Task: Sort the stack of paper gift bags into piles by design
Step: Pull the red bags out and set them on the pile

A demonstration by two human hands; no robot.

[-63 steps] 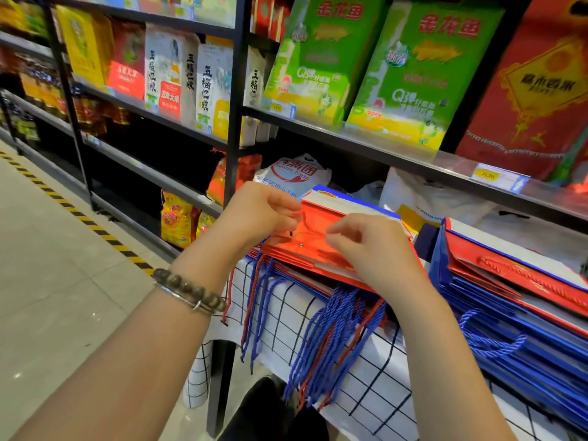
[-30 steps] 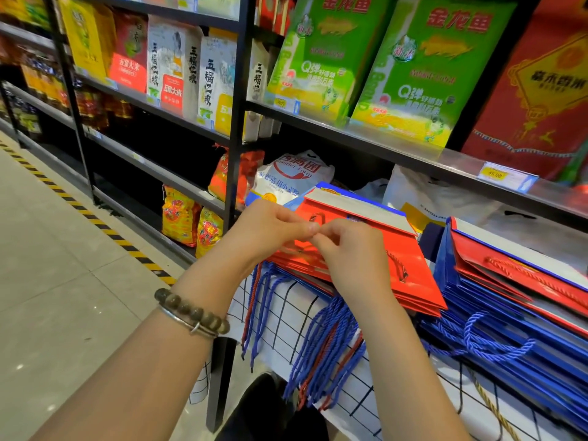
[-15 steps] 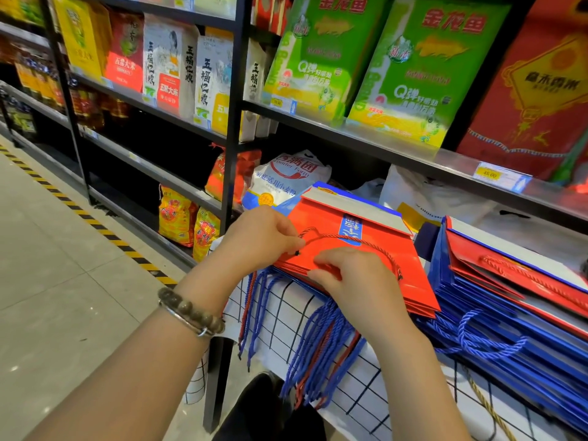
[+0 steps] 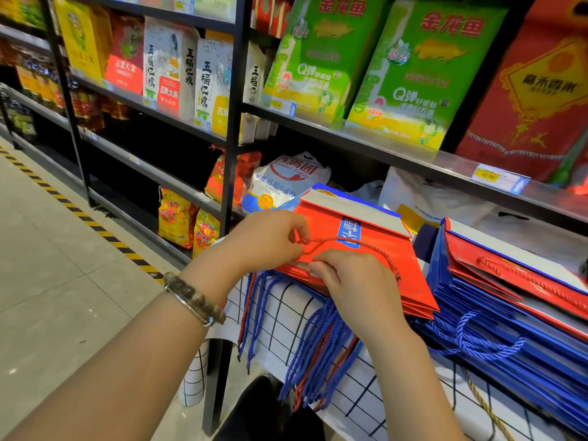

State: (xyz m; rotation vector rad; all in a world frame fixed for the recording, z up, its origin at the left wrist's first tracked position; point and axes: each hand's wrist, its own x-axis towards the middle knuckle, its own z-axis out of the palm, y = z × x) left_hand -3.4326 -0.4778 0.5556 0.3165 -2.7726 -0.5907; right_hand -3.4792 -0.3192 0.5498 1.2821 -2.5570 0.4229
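Gift bag [image 4: 366, 268] tops stack [image 4: 416, 308] (left fingers [image 4: 297, 232] pinch cord [image 4: 337, 239]).

Left stack [image 4: 410, 291]: flattened paper gift bags lying at the left end of the cloth-covered table [image 4: 283, 316], at its near edge. The top red bag [image 4: 375, 265] lies face up and carries a blue label with white characters, with a white band along its far edge. Its red cord handle [image 4: 353, 240] loops across the face. The left hand [image 4: 270, 243] pinches this cord, and the right hand [image 4: 353, 281] grips the bag's near edge. Blue and red hanging cords [image 4: 318, 354] from the lower bags drop over the table's near edge.

Right stack [image 4: 525, 338]: just beside the left stack, mostly blue bags with a red bag [image 4: 496, 272] on top, fanned, with a blue cord loop [image 4: 486, 342] lying at its near side.
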